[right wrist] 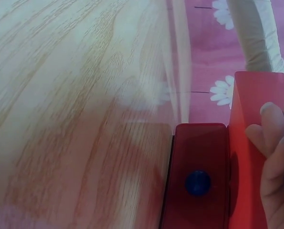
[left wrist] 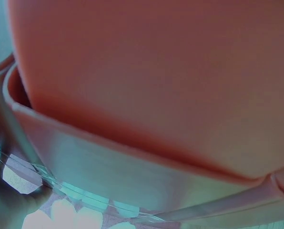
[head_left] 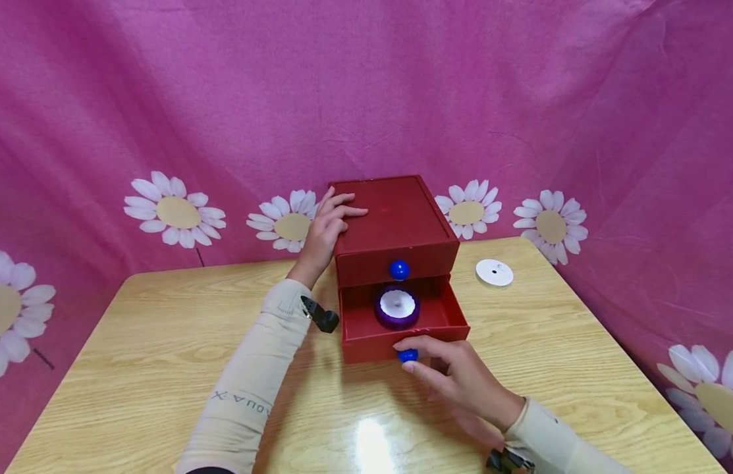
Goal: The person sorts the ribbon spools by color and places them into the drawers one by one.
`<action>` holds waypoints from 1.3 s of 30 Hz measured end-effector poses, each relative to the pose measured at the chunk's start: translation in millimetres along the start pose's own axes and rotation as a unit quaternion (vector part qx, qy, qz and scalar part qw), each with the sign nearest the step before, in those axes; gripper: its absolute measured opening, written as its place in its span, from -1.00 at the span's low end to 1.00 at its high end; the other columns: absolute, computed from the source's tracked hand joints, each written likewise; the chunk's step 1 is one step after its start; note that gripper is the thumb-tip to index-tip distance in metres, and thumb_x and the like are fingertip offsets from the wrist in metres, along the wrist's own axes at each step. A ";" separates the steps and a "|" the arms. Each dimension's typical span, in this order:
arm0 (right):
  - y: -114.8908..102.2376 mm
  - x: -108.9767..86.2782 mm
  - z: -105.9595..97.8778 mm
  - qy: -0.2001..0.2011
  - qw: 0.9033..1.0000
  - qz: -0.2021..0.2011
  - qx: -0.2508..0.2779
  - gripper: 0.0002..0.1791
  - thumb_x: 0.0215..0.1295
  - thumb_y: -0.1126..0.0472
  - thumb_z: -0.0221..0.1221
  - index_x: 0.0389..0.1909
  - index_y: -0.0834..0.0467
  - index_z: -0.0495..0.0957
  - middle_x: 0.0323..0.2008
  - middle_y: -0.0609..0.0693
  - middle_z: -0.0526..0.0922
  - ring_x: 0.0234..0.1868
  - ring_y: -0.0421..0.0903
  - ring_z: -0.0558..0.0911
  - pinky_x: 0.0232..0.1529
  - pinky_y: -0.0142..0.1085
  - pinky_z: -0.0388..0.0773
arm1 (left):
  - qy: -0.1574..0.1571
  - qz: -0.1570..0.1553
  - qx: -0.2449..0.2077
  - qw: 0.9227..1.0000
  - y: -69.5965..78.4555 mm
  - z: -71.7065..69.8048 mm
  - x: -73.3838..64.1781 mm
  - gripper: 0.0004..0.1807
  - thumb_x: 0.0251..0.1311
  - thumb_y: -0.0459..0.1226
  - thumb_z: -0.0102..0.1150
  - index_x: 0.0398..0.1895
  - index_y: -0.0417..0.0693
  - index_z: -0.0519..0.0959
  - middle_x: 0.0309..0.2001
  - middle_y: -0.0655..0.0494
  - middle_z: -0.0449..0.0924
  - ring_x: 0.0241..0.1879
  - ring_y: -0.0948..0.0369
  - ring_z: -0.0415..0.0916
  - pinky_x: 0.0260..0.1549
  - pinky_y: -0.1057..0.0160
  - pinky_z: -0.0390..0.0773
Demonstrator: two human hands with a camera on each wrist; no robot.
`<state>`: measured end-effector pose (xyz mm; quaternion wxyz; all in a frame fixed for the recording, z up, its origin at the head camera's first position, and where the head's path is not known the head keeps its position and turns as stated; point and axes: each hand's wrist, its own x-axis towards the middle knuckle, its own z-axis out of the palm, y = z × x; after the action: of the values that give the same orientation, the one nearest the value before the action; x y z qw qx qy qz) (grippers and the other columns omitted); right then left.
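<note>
Drawer step: right fingers [head_left: 424, 342] pinch open lower drawer's [head_left: 366, 350] blue knob [head_left: 408, 356]; left fingers [head_left: 351, 212] spread on red box [head_left: 402, 217]. Next move likely needs steady bracing.

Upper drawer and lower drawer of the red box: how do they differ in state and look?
The lower drawer is pulled out, while the upper drawer is closed. The lower drawer shows its inside, where a round purple-and-white item lies; the upper drawer's inside is hidden. Both have red fronts, each with a blue knob.
</note>
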<state>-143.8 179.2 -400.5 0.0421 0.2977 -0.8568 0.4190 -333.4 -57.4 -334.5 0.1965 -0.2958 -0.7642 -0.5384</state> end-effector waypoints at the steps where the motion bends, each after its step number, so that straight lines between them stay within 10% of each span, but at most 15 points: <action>1: -0.1 0.7 -0.2 0.001 1.000 -0.001 -0.001 -0.60 0.16 0.06 0.14 0.06 -0.21 0.45 0.02 -0.26 0.48 0.04 -0.18 0.40 0.00 -0.24 0.44 | 0.000 0.000 -0.001 1.000 0.2 -0.3 0.1 -0.54 0.04 -0.37 -0.27 -0.14 0.01 0.64 0.19 0.12 0.31 0.37 0.16 -0.24 0.28 0.10 -0.26; 16: 6.5 10.8 -0.7 0.021 1.000 -0.003 -0.012 -0.61 0.15 0.06 0.15 0.05 -0.21 0.46 -0.05 -0.27 0.53 -0.20 -0.24 0.50 -0.26 -0.37 0.54 | 0.003 0.010 -0.013 1.000 0.5 -0.6 -0.3 -0.53 0.00 -0.39 -0.27 -0.14 -0.06 0.64 0.17 0.04 0.34 0.37 0.12 -0.23 0.28 0.16 -0.30; 25: 11.5 16.1 0.6 0.013 0.999 0.018 0.030 -0.60 0.17 0.11 0.14 0.07 -0.20 0.44 -0.22 -0.20 0.57 -0.69 -0.21 0.51 -0.64 -0.36 0.49 | -0.002 0.004 -0.012 1.000 1.4 -1.3 -0.4 -0.54 0.05 -0.45 -0.26 -0.13 -0.04 0.63 0.19 0.06 0.31 0.38 0.13 -0.25 0.27 0.07 -0.29; 39: -3.9 26.4 -5.4 0.014 0.998 0.004 0.056 -0.64 0.19 0.23 0.12 0.04 0.02 0.47 -0.31 -0.12 0.59 -0.77 -0.17 0.48 -0.70 -0.35 0.46 | -0.013 -0.023 -0.019 0.999 38.6 -6.4 -6.4 -0.54 0.02 -0.45 -0.29 -0.12 -0.21 0.60 0.19 -0.09 0.28 0.37 0.06 -0.27 0.28 0.02 -0.29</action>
<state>-164.2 168.8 -385.8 0.0355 0.2904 -0.8322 0.4710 -303.1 -55.5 -309.0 0.1682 -0.2888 -0.7632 -0.5531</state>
